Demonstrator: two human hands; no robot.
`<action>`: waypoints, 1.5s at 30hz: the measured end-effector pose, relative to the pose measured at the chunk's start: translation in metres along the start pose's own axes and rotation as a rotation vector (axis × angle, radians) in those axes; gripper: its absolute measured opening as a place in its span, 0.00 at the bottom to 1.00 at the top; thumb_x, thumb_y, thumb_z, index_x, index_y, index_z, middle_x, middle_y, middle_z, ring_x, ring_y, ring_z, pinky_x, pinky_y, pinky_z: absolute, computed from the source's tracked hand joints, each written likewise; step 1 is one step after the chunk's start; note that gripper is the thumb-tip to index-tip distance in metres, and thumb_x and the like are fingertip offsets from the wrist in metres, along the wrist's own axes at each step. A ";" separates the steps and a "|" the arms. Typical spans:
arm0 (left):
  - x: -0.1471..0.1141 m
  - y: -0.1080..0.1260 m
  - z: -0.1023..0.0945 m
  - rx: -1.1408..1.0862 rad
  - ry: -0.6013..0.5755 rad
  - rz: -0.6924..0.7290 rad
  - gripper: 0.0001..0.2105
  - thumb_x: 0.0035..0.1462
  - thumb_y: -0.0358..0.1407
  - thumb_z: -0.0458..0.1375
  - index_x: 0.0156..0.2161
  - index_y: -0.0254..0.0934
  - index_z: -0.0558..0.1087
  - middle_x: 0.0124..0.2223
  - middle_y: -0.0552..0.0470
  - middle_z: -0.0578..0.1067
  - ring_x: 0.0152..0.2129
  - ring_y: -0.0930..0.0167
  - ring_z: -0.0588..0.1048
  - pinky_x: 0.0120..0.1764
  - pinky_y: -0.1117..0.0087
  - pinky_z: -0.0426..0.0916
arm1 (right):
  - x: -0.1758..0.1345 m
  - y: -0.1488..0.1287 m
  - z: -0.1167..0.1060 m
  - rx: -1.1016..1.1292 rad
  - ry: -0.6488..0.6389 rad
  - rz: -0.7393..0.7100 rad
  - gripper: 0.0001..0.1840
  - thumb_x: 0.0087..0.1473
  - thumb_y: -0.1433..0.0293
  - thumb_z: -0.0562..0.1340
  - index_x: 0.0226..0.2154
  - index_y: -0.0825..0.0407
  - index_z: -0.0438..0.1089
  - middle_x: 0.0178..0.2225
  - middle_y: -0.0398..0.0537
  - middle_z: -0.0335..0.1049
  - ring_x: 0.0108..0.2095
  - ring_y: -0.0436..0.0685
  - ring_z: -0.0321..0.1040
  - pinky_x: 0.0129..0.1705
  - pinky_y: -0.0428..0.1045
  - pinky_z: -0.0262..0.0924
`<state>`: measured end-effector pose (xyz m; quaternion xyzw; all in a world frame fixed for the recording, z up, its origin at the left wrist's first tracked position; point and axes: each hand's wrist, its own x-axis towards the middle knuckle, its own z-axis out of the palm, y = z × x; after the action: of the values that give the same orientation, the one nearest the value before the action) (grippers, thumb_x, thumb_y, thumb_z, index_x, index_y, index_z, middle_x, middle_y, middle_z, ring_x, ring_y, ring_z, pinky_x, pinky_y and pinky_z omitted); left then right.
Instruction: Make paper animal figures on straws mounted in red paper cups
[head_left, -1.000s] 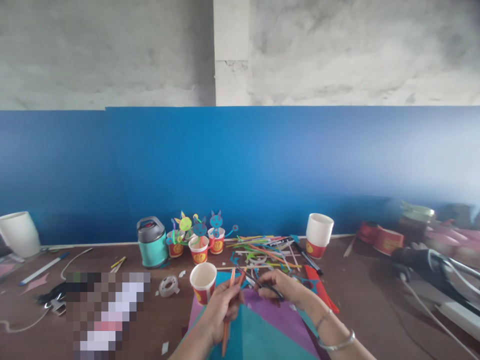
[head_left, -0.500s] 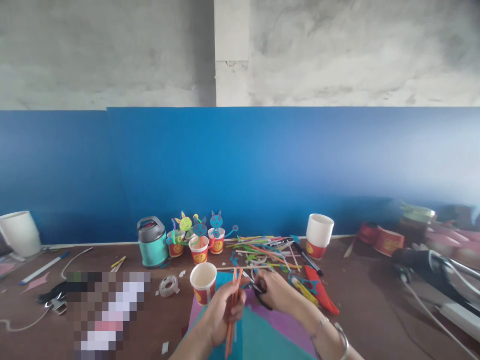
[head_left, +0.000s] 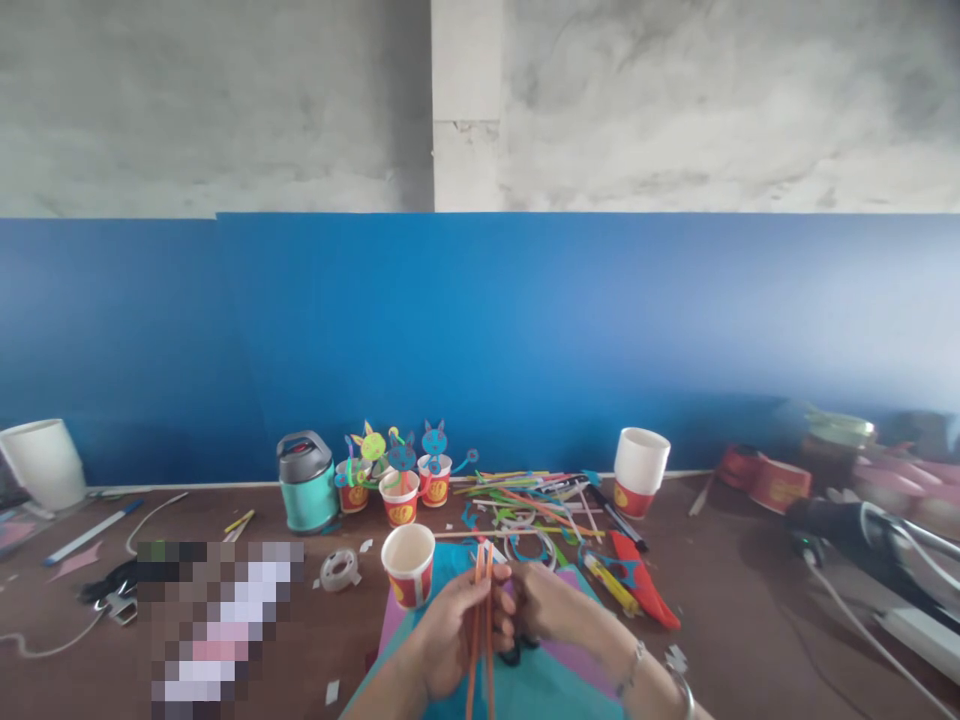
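Observation:
Two orange straws [head_left: 472, 668] stand nearly upright in my left hand [head_left: 450, 630], whose fingers are wrapped round them. Close against its fingertips is my right hand [head_left: 547, 605], closed on black-handled scissors [head_left: 511, 656]; most of the blades are hidden between the hands. Beneath both hands lie sheets of teal paper [head_left: 547, 680] and purple paper [head_left: 581, 590]. Just left of the straws' tops a red and white paper cup [head_left: 409, 575] stands upright.
Behind are paper cups with cat-faced figures [head_left: 401, 485], a teal canister [head_left: 309, 490] and a pile of coloured straws [head_left: 540, 500]. A tape roll [head_left: 340, 570] lies left, a yellow cutter [head_left: 611, 585] right. Stacked cups [head_left: 641, 470] stand at back right.
My right hand with the scissors has come down and left, up against my left hand. The orange straws have shifted slightly right and stand a little apart.

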<state>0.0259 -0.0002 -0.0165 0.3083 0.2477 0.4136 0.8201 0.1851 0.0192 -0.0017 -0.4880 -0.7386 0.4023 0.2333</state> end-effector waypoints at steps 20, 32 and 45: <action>0.000 -0.004 0.006 0.003 -0.059 -0.022 0.17 0.45 0.47 0.65 0.32 0.36 0.67 0.22 0.57 0.68 0.16 0.76 0.64 0.24 0.71 0.57 | 0.006 -0.020 0.007 0.650 0.183 -0.061 0.24 0.41 0.51 0.68 0.22 0.57 0.75 0.21 0.45 0.70 0.23 0.49 0.65 0.30 0.46 0.60; -0.003 -0.004 0.007 0.022 -0.126 -0.059 0.18 0.45 0.46 0.66 0.34 0.35 0.68 0.20 0.59 0.65 0.14 0.78 0.59 0.23 0.72 0.51 | 0.014 -0.008 0.011 0.749 0.252 -0.031 0.25 0.34 0.54 0.72 0.30 0.58 0.78 0.18 0.43 0.70 0.16 0.44 0.57 0.21 0.44 0.54; -0.004 -0.003 0.009 0.097 -0.048 -0.024 0.16 0.46 0.46 0.65 0.34 0.34 0.73 0.28 0.50 0.77 0.22 0.71 0.73 0.30 0.69 0.66 | 0.010 -0.010 0.003 0.593 0.263 -0.065 0.23 0.37 0.54 0.70 0.28 0.57 0.76 0.21 0.49 0.75 0.23 0.54 0.70 0.28 0.48 0.63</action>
<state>0.0311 -0.0077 -0.0115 0.3546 0.2514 0.3837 0.8148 0.1731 0.0249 0.0041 -0.4226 -0.5680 0.5259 0.4715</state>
